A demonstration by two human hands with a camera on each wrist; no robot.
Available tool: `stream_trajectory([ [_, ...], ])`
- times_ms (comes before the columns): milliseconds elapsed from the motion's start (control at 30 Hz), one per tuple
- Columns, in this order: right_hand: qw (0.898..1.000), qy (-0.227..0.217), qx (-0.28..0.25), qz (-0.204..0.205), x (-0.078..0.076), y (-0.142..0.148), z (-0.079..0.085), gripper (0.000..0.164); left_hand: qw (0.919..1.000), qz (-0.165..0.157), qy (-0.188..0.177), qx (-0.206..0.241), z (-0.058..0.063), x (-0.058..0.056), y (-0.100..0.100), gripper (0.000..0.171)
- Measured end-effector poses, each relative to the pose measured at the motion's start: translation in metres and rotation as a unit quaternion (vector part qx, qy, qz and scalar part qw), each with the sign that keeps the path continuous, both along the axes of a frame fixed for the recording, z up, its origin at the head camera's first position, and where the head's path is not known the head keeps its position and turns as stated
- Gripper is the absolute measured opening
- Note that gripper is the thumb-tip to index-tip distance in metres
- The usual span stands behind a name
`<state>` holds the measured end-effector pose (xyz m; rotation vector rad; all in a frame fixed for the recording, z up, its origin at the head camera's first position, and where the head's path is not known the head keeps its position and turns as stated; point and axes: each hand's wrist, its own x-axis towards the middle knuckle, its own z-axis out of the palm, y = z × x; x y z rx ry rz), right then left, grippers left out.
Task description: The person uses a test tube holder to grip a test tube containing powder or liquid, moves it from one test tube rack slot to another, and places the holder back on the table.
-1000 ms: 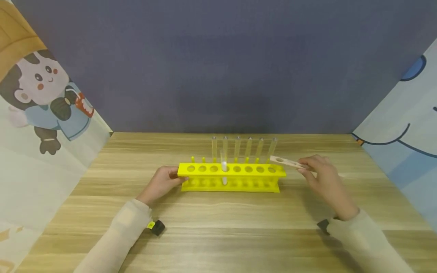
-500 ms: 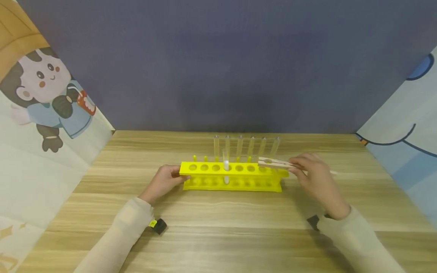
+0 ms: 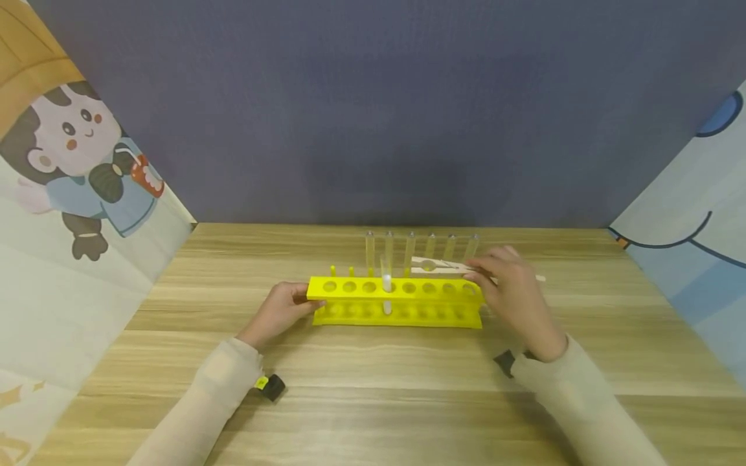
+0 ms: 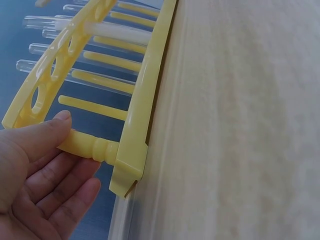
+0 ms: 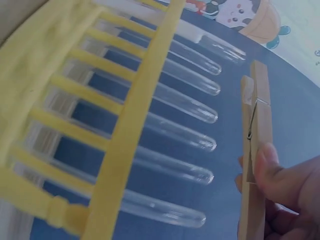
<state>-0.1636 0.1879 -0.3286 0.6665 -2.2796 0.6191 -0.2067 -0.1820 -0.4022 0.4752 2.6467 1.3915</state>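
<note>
A yellow test tube rack (image 3: 408, 298) stands on the table. My left hand (image 3: 278, 312) grips its left end; in the left wrist view, thumb and fingers close around the end post (image 4: 82, 143). One test tube with white contents (image 3: 387, 283) stands upright in a hole near the rack's middle. Behind it, several clear test tubes (image 3: 370, 249) sit upside down on the back pegs. My right hand (image 3: 515, 301) holds a wooden test tube clamp (image 3: 445, 266) above the rack's right half. In the right wrist view, the clamp's tip (image 5: 259, 75) is apart from the tubes.
The wood-grain table (image 3: 373, 401) extends around the rack. A dark blue-grey panel (image 3: 384, 116) rises behind it, and printed cartoon panels (image 3: 87, 162) flank both sides. A black wrist device (image 3: 272, 388) shows below the left sleeve.
My right hand has moved left with the clamp, from beyond the rack's right end to above its right half, toward the white-filled tube. The left hand keeps its grip on the rack.
</note>
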Motion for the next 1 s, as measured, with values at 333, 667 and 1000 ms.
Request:
stream_trajectory([
  [333,1.000,-0.009,-0.008,0.007,-0.006,-0.019,0.016,0.020,1.0000,0.003,0.007,-0.004,0.000,-0.002,0.002,0.024],
  [667,0.999,-0.014,-0.019,0.032,-0.020,-0.037,0.025,0.018,1.0000,0.002,0.006,0.002,0.000,-0.003,0.002,0.025],
  [1000,0.998,-0.044,-0.015,0.033,-0.025,-0.050,0.029,0.016,0.9998,0.000,0.019,-0.002,0.000,-0.005,0.002,0.026],
])
